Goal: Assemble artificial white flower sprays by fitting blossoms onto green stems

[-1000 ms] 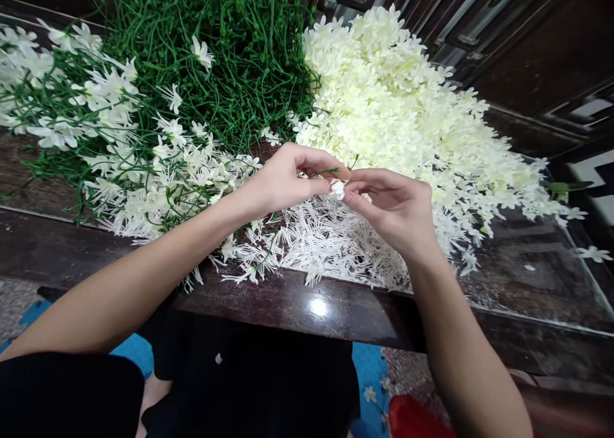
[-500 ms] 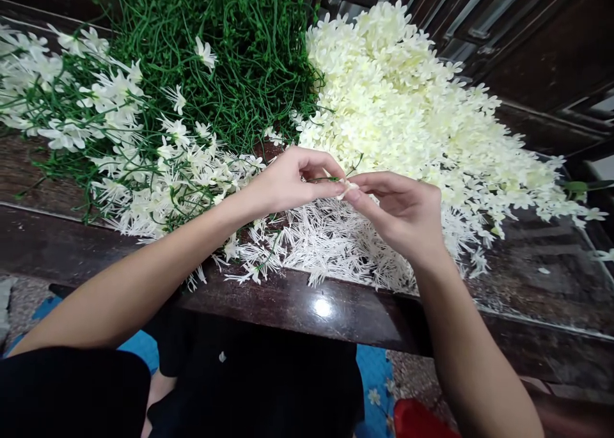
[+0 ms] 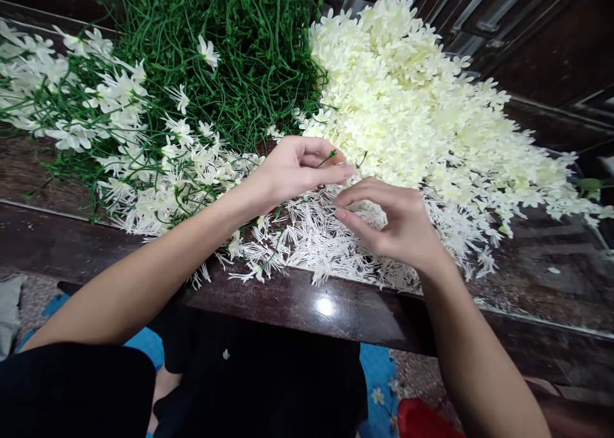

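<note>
My left hand (image 3: pixel 307 169) is closed in a pinch on a thin green plastic stem (image 3: pixel 327 159), its tip poking out above the fingers. Whether a flower part sits on that stem is hidden by my fingers. My right hand (image 3: pixel 391 220) is lower and to the right, thumb and forefinger a little apart, over a heap of white spiky stamen pieces (image 3: pixel 321 246). Behind both hands rises a big pile of cream artificial petals (image 3: pixel 393 93). Left of it lies a mass of green stems (image 3: pixel 230 35).
Assembled white artificial flowers (image 3: pixel 115 93) on green stems spread over the left side. Everything rests on a dark, shiny wooden bench (image 3: pixel 288 304). A carved wooden back (image 3: pixel 527 41) stands behind. Below are a blue mat (image 3: pixel 378 374) and a red object (image 3: pixel 422 419).
My right hand has come away from my left and moved down toward the white stamens, its fingers parting. The left hand keeps its pinch on the stem.
</note>
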The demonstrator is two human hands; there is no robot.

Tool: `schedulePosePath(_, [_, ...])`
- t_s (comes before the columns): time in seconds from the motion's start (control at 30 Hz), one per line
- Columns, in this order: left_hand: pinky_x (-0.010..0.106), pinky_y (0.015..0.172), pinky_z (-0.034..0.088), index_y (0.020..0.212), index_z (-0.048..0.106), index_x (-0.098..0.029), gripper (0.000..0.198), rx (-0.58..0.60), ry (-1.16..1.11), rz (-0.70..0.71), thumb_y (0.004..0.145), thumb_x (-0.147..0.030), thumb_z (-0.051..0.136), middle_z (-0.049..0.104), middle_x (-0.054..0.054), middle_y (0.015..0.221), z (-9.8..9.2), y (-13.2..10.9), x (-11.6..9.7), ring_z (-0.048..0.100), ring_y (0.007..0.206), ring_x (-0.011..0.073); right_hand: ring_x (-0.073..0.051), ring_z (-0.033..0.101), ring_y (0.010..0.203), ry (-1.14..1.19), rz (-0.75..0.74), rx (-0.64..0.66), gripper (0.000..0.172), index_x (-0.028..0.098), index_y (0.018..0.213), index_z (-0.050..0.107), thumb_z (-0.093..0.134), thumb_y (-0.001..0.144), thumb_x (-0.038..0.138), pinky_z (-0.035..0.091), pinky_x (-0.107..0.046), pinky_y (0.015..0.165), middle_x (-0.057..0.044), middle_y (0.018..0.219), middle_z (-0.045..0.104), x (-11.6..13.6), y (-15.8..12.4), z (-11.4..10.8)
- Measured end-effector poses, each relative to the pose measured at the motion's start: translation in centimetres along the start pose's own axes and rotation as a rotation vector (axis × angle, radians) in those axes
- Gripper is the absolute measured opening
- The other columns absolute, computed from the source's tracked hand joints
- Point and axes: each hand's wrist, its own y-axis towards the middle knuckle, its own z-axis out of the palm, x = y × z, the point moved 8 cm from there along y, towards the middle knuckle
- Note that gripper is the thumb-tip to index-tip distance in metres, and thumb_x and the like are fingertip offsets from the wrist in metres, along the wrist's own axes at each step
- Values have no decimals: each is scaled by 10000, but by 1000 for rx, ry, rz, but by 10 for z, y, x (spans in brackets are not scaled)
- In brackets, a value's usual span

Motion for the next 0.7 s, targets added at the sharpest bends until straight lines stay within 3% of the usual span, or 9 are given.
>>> schedulePosePath(0.13, [298, 707, 495, 963, 715, -142, 271, -78, -4, -24, 937, -409, 751, 731, 67, 858, -6, 0, 2, 672, 799, 134, -220, 755, 959, -9, -127, 115, 186, 271, 1080, 742, 724, 948, 141, 643, -459, 857, -30, 1003, 801, 27, -3, 16])
schedulePosePath(0.27, [278, 692, 440, 984, 707, -126, 319, -103, -26, -81, 996, -445, 700, 723, 68, 893, -6, 1, 5, 648, 826, 112, -226, 699, 952, -76, -215, 166, 87, 184, 1065, 714, 714, 982, 159, 599, -459, 880, -85, 1024, 765, 47, -8, 30])
schedulePosePath(0.43, [281, 696, 450, 917, 714, -134, 367, -131, -11, -61, 1007, -488, 682, 681, 61, 843, -6, 1, 3, 659, 833, 130, -260, 676, 894, -233, -229, 249, 62, 144, 1045, 707, 698, 997, 184, 574, -484, 838, -91, 938, 757, 38, -12, 39])
schedulePosePath(0.57, [323, 711, 481, 1081, 730, -147, 199, -85, 10, -69, 965, -308, 742, 678, 48, 808, -4, 0, 3, 638, 758, 140, -249, 700, 863, -215, -197, 204, 115, 183, 1045, 691, 635, 997, 95, 581, -464, 830, -66, 898, 762, 30, -8, 31])
schedulePosePath(0.7, [347, 779, 519, 1136, 732, -125, 240, -66, -24, -53, 914, -214, 746, 697, 56, 845, -4, -1, 2, 660, 816, 163, -223, 708, 816, -162, -185, 103, 180, 215, 1039, 707, 671, 961, 57, 601, -412, 755, -52, 875, 764, 29, -5, 17])
